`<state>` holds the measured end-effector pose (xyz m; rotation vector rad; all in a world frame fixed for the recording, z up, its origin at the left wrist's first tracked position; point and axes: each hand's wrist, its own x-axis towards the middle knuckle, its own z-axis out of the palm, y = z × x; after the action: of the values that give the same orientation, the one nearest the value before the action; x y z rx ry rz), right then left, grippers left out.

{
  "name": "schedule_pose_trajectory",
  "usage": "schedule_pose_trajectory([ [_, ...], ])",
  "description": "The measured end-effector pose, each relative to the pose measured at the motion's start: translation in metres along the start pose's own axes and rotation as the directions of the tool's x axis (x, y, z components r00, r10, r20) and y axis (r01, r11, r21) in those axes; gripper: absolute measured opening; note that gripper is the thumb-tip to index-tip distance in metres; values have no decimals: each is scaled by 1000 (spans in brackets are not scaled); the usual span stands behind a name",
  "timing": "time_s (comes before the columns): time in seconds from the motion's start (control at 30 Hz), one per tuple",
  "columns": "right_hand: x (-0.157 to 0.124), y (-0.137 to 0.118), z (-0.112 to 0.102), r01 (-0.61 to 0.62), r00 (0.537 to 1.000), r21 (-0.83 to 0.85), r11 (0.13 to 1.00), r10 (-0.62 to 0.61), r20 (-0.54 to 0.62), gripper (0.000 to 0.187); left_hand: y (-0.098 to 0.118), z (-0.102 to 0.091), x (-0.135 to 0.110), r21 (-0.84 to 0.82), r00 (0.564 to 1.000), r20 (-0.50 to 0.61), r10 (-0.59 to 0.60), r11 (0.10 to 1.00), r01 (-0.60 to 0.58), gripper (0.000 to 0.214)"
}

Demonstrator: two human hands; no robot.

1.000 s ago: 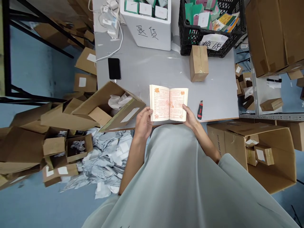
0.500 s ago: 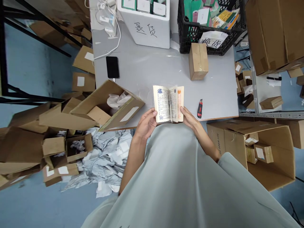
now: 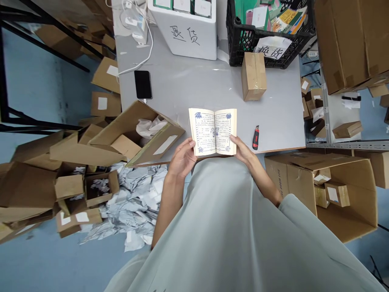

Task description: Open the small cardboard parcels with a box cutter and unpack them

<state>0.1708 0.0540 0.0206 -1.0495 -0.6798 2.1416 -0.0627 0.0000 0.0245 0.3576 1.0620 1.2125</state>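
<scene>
A small book [image 3: 212, 130] lies open in my hands above the near edge of the grey table [image 3: 194, 87]. Its two pages carry text inside blue decorated borders. My left hand [image 3: 181, 159] grips the lower left corner with the thumb on the page. My right hand [image 3: 242, 148] grips the lower right corner the same way. A red and black box cutter [image 3: 255, 137] lies on the table just right of my right hand.
A sealed cardboard box [image 3: 254, 76], a black phone [image 3: 142, 84] on a white cable, a white bin [image 3: 184, 25] and a black crate [image 3: 267, 28] of books stand on the table. An opened carton [image 3: 142, 132] overhangs its left edge. Cartons and packing paper [image 3: 133, 202] litter the floor.
The pages have flipped from a spread with orange decoration to one with blue decoration. The book half closed in between and is spread flat again. Both hands kept their hold.
</scene>
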Motion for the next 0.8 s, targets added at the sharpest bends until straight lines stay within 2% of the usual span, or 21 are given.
schedule_pose_trajectory([
  [0.17,1,4,0,-29,1000,-15,999,29,-2,56,-2,-1,-5,13,998,49,-27,1000,27,51],
  [0.33,1,7,0,-20,999,-33,999,22,35,67,-8,1,-7,38,994,105,-44,998,40,57],
  [0.6,0,7,-6,27,997,-130,991,-18,71,90,-7,-5,-3,8,999,53,-11,1000,10,51],
  [0.7,1,6,-5,79,994,-210,974,-61,93,93,-6,-7,0,23,999,19,30,999,-31,51],
  [0.8,5,10,-4,111,993,-316,942,-93,71,84,-9,-8,4,72,998,-2,58,996,-57,53],
])
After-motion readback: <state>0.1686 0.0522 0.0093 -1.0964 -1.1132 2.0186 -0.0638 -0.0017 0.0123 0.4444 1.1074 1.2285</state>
